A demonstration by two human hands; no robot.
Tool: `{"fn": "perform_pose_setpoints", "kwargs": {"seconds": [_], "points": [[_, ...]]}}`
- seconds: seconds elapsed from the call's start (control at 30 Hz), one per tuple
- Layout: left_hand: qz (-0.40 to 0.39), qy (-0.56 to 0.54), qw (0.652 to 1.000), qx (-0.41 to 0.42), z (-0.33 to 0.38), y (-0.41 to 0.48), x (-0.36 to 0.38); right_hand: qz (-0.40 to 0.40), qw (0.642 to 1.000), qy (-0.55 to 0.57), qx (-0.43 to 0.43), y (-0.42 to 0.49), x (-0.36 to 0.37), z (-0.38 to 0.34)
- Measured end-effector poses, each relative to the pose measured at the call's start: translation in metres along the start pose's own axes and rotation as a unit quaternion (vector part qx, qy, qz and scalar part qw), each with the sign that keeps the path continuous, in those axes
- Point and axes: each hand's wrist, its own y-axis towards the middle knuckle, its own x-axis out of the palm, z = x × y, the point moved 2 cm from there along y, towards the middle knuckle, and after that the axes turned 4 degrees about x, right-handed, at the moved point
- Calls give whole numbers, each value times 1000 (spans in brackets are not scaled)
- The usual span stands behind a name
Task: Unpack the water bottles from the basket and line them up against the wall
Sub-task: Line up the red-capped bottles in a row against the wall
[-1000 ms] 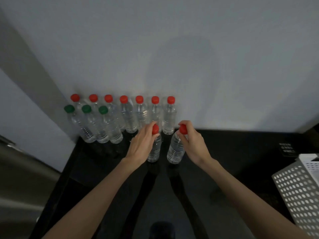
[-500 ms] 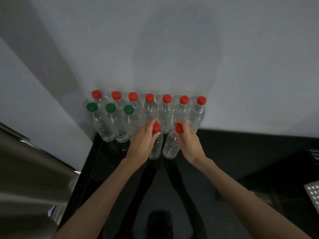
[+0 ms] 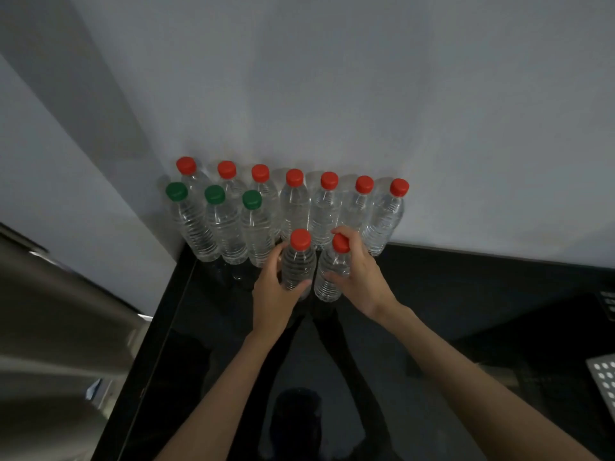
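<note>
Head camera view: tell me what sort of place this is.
Probably a home kitchen or pantry corner, though that is uncertain. A glossy black countertop meets a plain pale wall, a brushed metal surface like an appliance stands at the left, and a white perforated basket sits at the right edge.

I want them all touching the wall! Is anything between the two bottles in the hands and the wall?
Yes. The back row of red-capped bottles already stands along the wall, right behind the bottle in the left hand and the one in the right hand. Both held bottles sit in front of it.
</note>
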Motion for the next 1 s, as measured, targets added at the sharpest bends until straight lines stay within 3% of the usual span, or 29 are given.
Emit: {"fn": "perform_pose_setpoints", "kwargs": {"seconds": [0.3, 0.87, 1.0], "points": [[3, 9, 1000, -24, -8, 16, 6, 1, 1000, -25, -14, 22, 0, -4], [147, 63, 987, -11, -17, 44, 28, 90, 993, -70, -1, 65, 13, 5], [131, -12, 991, -11, -27, 36, 28, 89, 994, -65, -11, 65, 11, 7]]}}
